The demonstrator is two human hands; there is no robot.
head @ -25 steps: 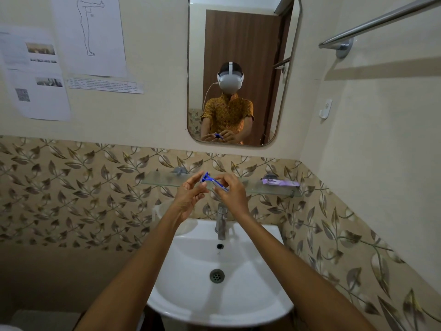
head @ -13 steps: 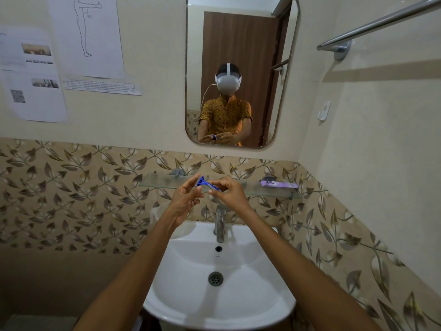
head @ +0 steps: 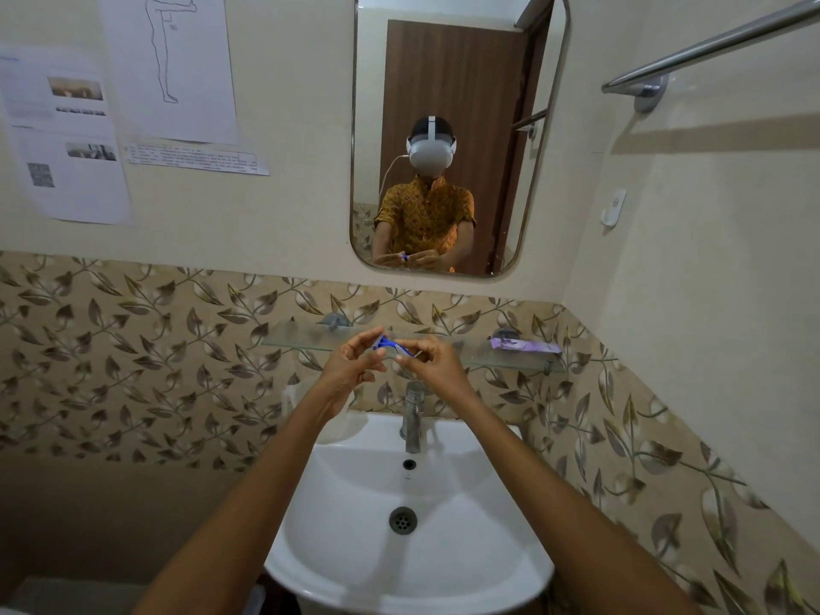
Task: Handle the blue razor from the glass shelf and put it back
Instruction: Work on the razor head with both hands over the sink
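Above the sink [head: 523, 565], left hand [head: 352, 364] and right hand [head: 432, 361] pinch blue razor [head: 394, 345] between fingertips.

Cream walls [head: 288, 215], leaf-patterned tiles [head: 133, 370], white sink [head: 466, 548].

Wall papers and shelf packet: print present, nothing legible.

Left sheet [head: 66, 139] carries small photos, grey text lines and a QR-style square, too blurred to read. Middle sheet [head: 171, 64] shows a line-drawn standing figure with one tiny unreadable label. Narrow strip [head: 197, 159] below it holds several lines of fine print, illegible. Purple packet [head: 526, 346] on the glass shelf [head: 301, 337]: markings too small to tell.
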